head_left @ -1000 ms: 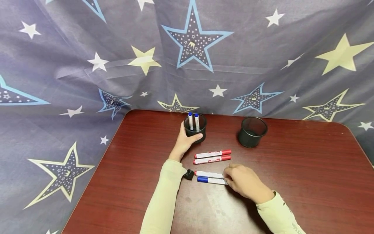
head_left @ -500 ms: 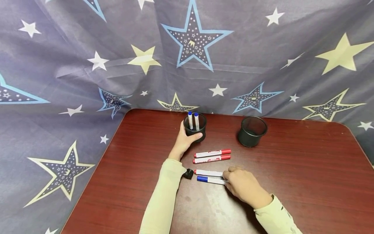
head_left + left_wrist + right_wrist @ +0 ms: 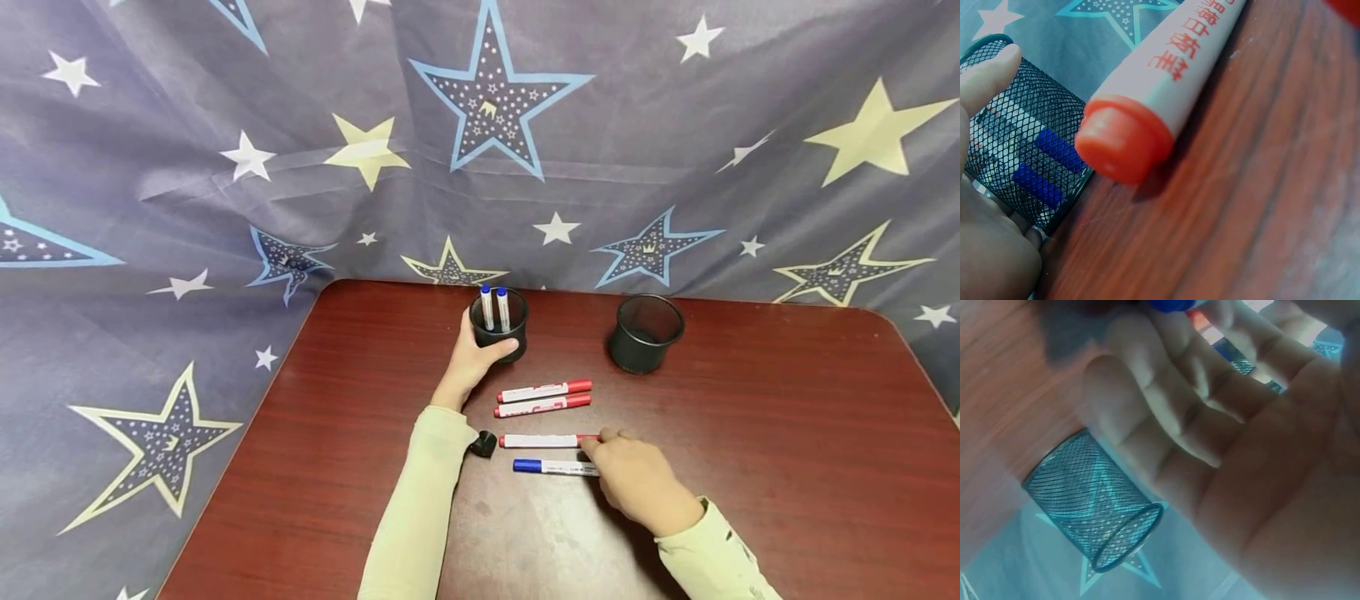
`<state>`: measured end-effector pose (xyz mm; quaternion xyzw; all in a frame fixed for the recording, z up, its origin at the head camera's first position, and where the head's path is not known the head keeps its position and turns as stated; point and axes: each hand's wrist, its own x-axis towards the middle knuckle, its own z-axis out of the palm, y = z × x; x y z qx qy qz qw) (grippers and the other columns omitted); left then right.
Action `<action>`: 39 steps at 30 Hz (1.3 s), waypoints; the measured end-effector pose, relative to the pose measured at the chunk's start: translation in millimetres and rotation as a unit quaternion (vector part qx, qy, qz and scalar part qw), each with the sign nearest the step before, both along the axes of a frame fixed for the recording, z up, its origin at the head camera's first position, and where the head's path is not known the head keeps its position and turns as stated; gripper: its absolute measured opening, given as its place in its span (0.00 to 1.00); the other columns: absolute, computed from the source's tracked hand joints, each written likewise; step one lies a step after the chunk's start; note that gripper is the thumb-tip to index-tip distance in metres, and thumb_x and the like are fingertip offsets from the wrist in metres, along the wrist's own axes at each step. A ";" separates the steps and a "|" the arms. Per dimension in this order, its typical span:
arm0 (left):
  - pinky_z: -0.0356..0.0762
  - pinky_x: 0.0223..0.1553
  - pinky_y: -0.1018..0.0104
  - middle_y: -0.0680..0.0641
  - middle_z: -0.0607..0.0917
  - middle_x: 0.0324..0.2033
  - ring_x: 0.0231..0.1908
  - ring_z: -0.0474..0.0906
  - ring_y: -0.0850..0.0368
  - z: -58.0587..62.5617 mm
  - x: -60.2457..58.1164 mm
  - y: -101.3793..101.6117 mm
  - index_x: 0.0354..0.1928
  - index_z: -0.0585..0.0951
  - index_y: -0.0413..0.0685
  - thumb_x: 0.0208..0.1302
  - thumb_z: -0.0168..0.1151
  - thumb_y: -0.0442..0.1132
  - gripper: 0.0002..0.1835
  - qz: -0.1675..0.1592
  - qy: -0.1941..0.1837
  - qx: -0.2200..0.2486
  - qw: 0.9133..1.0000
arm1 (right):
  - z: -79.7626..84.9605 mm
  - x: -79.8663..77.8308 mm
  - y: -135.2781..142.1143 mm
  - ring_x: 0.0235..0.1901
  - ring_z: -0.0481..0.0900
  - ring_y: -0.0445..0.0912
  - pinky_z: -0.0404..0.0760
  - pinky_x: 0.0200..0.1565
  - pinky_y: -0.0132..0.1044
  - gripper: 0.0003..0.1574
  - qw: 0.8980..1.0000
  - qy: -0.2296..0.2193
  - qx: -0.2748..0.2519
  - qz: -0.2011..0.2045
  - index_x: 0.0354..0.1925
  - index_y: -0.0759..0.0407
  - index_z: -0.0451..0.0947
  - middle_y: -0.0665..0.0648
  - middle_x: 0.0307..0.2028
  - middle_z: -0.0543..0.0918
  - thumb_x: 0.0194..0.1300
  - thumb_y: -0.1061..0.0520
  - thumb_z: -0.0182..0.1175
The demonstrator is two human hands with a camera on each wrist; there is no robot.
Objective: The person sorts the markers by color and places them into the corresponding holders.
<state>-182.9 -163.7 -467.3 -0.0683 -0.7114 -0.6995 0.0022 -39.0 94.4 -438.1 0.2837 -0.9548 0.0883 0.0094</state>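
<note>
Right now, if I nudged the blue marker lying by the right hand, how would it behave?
The blue marker would probably roll: its barrel looks round, and the glossy table looks flat. It should stay stiff, since its body looks straight, like hard plastic. The right hand, covering one end, might hinder any roll.

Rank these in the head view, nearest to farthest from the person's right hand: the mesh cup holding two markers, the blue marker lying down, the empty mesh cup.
1. Blue marker lying down: right at the right hand, which hides one end.
2. Empty mesh cup: ahead of that hand.
3. Mesh cup holding two markers: ahead and leftward, in the left hand.
</note>
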 end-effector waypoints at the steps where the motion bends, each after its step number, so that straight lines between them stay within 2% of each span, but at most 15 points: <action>1: 0.63 0.66 0.57 0.35 0.70 0.66 0.64 0.68 0.47 0.3 0.2 0.2 0.75 0.56 0.41 0.56 0.75 0.32 0.49 0.001 -0.002 -0.001 1.000 | 0.3 -0.1 1.1 0.29 0.79 0.57 0.79 0.23 0.52 0.15 1.000 0.000 0.001 0.000 0.32 0.57 0.77 0.55 0.26 0.75 0.46 0.70 0.67; 7: 0.64 0.65 0.58 0.37 0.72 0.64 0.62 0.69 0.49 0.8 0.3 0.6 0.75 0.57 0.40 0.55 0.75 0.30 0.49 0.005 -0.005 0.000 1.000 | 3.3 -4.9 8.2 0.25 0.79 0.56 0.78 0.23 0.50 0.15 1.000 -0.018 -0.015 0.018 0.28 0.56 0.74 0.54 0.24 0.75 0.47 0.69 0.69; 10: 0.63 0.66 0.57 0.39 0.71 0.65 0.63 0.68 0.50 -10.3 -6.4 -0.2 0.75 0.56 0.43 0.56 0.75 0.32 0.49 0.010 -0.005 0.001 1.000 | 5.3 -9.4 12.2 0.22 0.78 0.53 0.75 0.21 0.48 0.18 0.999 -0.029 -0.038 0.027 0.26 0.53 0.71 0.51 0.21 0.75 0.46 0.68 0.70; 14: 0.62 0.66 0.57 0.41 0.72 0.65 0.63 0.67 0.50 -28.8 -15.6 -1.2 0.76 0.57 0.48 0.56 0.77 0.34 0.50 0.020 -0.004 0.006 1.000 | 7.6 -14.7 17.3 0.21 0.76 0.47 0.73 0.22 0.44 0.19 0.996 -0.038 -0.070 0.048 0.26 0.51 0.71 0.46 0.21 0.74 0.49 0.67 0.71; 20: 0.64 0.65 0.57 0.44 0.74 0.63 0.62 0.69 0.51 -32.9 -16.4 -0.2 0.74 0.59 0.52 0.54 0.78 0.34 0.49 0.030 0.008 0.007 1.000 | 15.6 -19.7 23.4 0.25 0.73 0.39 0.75 0.28 0.40 0.16 0.989 -0.073 -0.105 0.069 0.31 0.51 0.75 0.42 0.25 0.75 0.53 0.65 0.72; 28: 0.63 0.66 0.57 0.42 0.73 0.64 0.62 0.69 0.51 -32.0 -16.7 0.5 0.75 0.59 0.50 0.54 0.77 0.32 0.49 0.029 0.007 0.007 1.000 | 27.6 -24.8 31.4 0.29 0.72 0.37 0.75 0.33 0.38 0.11 0.983 -0.092 -0.144 0.070 0.33 0.50 0.79 0.40 0.29 0.76 0.56 0.63 0.71; 33: 0.61 0.67 0.58 0.39 0.70 0.67 0.64 0.66 0.50 -30.3 -16.9 -1.4 0.77 0.55 0.47 0.56 0.76 0.32 0.52 0.012 -0.002 0.004 1.000 | 31.6 -27.0 36.6 0.31 0.72 0.36 0.74 0.35 0.35 0.13 0.971 -0.110 -0.205 0.057 0.35 0.45 0.79 0.38 0.31 0.76 0.58 0.62 0.70; 39: 0.63 0.66 0.59 0.36 0.70 0.66 0.63 0.68 0.49 -3.7 -3.7 -0.5 0.76 0.55 0.41 0.56 0.75 0.31 0.49 0.001 -0.001 0.003 1.000 | 33.9 -27.8 38.9 0.30 0.74 0.35 0.77 0.32 0.34 0.15 0.951 -0.111 -0.281 0.057 0.38 0.44 0.79 0.37 0.31 0.77 0.59 0.63 0.72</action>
